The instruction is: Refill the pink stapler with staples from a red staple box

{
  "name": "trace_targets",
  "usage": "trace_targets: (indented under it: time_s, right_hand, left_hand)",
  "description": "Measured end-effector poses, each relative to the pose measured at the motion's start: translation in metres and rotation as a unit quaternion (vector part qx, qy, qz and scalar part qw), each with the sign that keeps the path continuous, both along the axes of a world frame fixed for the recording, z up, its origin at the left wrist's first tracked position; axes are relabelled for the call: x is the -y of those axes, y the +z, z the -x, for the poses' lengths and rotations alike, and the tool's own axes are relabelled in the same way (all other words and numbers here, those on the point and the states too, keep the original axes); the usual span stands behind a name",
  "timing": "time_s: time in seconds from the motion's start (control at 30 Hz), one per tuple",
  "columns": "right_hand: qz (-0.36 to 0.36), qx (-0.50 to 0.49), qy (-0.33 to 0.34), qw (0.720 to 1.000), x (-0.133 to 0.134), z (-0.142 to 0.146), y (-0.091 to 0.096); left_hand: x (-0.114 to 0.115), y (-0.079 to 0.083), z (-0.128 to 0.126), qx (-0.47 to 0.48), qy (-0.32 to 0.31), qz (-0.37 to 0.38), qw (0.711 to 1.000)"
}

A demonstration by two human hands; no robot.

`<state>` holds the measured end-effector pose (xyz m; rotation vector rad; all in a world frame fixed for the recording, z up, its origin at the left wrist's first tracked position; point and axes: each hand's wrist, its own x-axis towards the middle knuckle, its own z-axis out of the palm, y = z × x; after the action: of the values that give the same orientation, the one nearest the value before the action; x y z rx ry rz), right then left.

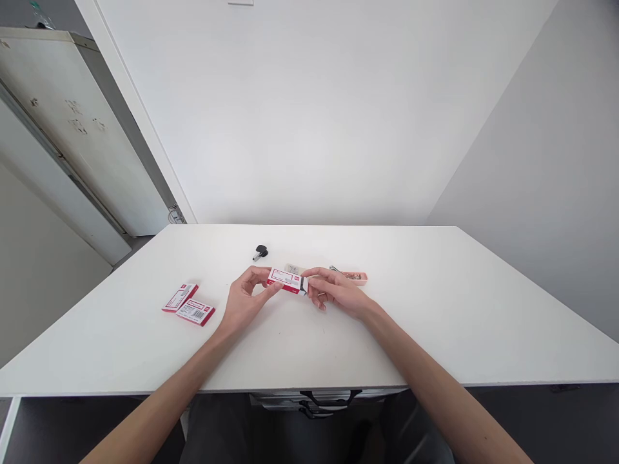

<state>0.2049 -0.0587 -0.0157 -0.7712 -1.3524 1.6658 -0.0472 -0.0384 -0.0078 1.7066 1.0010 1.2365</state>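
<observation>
My left hand [244, 298] grips the left end of a small red-and-white cardboard box [287, 280], thumb in front and fingers behind. The box is held just above the white table, and its right end is open with a flap sticking out. My right hand [338, 291] is closed at that end, thumb and fingertips at the flap; whether anything else is between them is hidden. Partly behind the right hand lies a pink tool with metal parts [356, 277], perhaps a stapler. A pale printed piece [293, 268] shows behind the box.
Two similar red-and-white boxes [180, 296] [195, 312] lie touching on the table's left side. A small black-and-silver object [260, 252] lies farther back. The white table [425, 303] meets a wall behind; drawers with black handles [331, 399] are below its front edge.
</observation>
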Motion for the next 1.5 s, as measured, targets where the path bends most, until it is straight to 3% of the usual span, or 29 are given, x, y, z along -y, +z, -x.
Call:
trace_targets:
  time_s: [0.23,0.47,0.7,0.87,1.13,1.5]
  right_hand:
    - [-0.04,0.089,-0.03,0.995,0.004,0.005,0.002]
    - [-0.057,0.108,-0.043,0.992,0.006,0.007,0.003]
    - [-0.075,0.184,-0.091,0.976,0.011,0.011,0.005]
    - [-0.085,0.204,-0.097,0.97,0.01,0.009,0.003]
    - [-0.13,0.194,-0.118,0.965,0.01,0.01,-0.003]
    - [-0.245,0.267,-0.131,0.923,0.007,0.014,-0.012]
  left_hand:
    - [0.004,0.004,-0.004,-0.037,-0.038,-0.022,0.998]
    - [0.001,0.004,-0.003,0.026,-0.06,0.029,0.997]
    - [0.003,0.004,-0.004,-0.007,-0.102,-0.006,0.995]
    - [0.001,0.003,-0.003,0.045,-0.114,0.035,0.992]
    - [0.0,0.005,-0.002,0.1,-0.103,0.084,0.986]
    - [-0.002,0.002,-0.001,0.094,-0.047,0.112,0.988]
